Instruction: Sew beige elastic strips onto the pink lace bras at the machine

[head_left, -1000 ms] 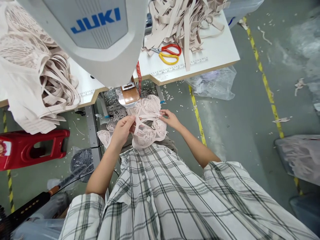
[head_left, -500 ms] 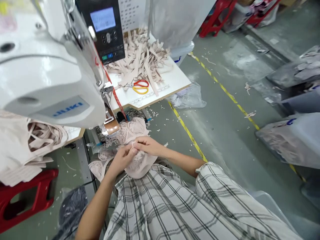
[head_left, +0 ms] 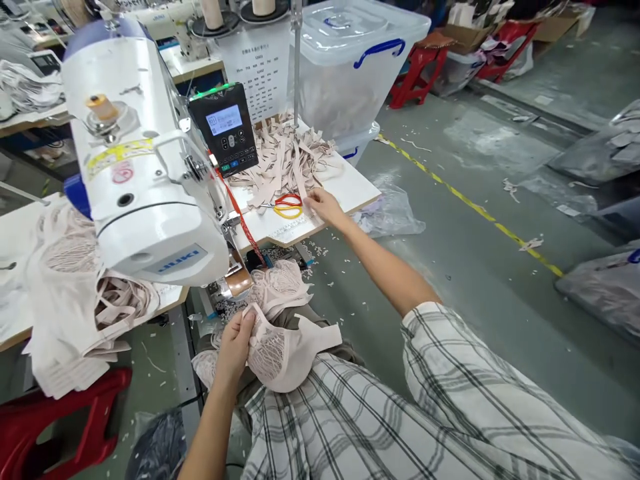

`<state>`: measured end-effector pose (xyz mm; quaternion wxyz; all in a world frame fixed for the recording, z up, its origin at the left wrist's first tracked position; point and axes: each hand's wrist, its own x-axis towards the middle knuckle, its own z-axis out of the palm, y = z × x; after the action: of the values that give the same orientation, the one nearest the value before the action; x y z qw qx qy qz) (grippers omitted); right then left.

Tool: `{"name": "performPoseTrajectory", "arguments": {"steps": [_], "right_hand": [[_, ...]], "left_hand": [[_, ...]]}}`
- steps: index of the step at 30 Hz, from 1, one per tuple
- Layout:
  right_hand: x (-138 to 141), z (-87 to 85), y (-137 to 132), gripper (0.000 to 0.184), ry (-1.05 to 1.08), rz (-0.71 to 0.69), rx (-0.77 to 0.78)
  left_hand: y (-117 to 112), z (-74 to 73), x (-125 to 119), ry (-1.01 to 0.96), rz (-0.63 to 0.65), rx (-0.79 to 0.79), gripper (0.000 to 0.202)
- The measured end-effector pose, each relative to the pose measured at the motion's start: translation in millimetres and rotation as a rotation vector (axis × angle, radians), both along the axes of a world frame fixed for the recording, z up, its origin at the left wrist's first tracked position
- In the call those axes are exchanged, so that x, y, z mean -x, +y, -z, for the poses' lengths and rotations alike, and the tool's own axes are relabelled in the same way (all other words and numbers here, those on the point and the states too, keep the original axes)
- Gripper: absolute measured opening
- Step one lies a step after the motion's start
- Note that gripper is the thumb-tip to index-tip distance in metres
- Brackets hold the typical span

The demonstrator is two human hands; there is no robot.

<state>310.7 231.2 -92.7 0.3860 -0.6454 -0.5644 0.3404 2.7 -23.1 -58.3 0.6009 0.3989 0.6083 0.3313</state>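
- Head view: the lace bra (head_left: 270,350) is pinched at its upper edge between thumb and fingers of the left hand (head_left: 236,343), its body spread rightward from that grip.
- A pale strip (head_left: 299,175) is draped from the strip pile (head_left: 273,157) toward the table's (head_left: 353,187) near edge; its lower end is reached by the right hand (head_left: 324,205), clearly the nearer one.
- The right fingers are nearly closed there (whether the strip is gripped cannot be told).
- Scissors (head_left: 289,213) are seen just left of them.

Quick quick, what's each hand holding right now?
Left hand: closed, holding a lace bra by its edge.
Right hand: fingers at a pale strap; whether they grip it can't be told.
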Motion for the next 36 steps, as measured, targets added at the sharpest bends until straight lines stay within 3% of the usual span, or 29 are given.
{"name": "performPoseTrajectory", "arguments": {"steps": [3, 7, 10, 12, 19, 25, 27, 29, 33, 36], "right_hand": [[32.5, -3.6, -50.5, 0.034, 0.342, -0.148, 0.074], [71.5, -8.6, -139.4, 0.047, 1.059, -0.361, 0.419], [82.3, -13.6, -187.0, 0.039, 1.117, -0.413, 0.571], [84.5, -16.9, -201.9, 0.035, 1.087, -0.474, 0.574], [101.4, -42.3, -199.8, 0.025, 0.740, -0.788, 0.374], [111.5, -53.5, -202.3, 0.023, 0.521, -0.755, 0.152], [111.7, -51.9, -202.5, 0.021, 0.568, -0.719, 0.174], [111.8, -48.9, -198.1, 0.022, 0.629, -0.647, 0.253], [111.8, -43.8, -170.4, 0.030, 0.669, -0.576, 0.330], [112.1, -43.5, -138.7, 0.032, 0.631, -0.575, 0.289]], "left_hand": [[-0.8, -10.9, 0.6, 0.104, -0.008, -0.047, 0.038], [0.3, -33.7, -3.0, 0.295, -0.006, -0.166, 0.034], [1.6, -44.5, -3.3, 0.355, -0.014, -0.214, 0.035], [0.9, -45.4, -2.9, 0.365, -0.015, -0.238, 0.036], [-6.0, -36.5, -8.7, 0.313, 0.044, -0.261, 0.031], [-6.4, -35.4, -4.5, 0.342, 0.205, -0.355, 0.031], [-8.1, -29.3, -2.7, 0.338, 0.238, -0.454, 0.023], [-11.2, -19.8, -4.1, 0.354, 0.191, -0.508, 0.019], [-11.8, -5.9, -10.0, 0.483, 0.026, -0.512, 0.021], [-0.1, -12.2, -6.8, 0.542, 0.113, -0.517, 0.031]]}}
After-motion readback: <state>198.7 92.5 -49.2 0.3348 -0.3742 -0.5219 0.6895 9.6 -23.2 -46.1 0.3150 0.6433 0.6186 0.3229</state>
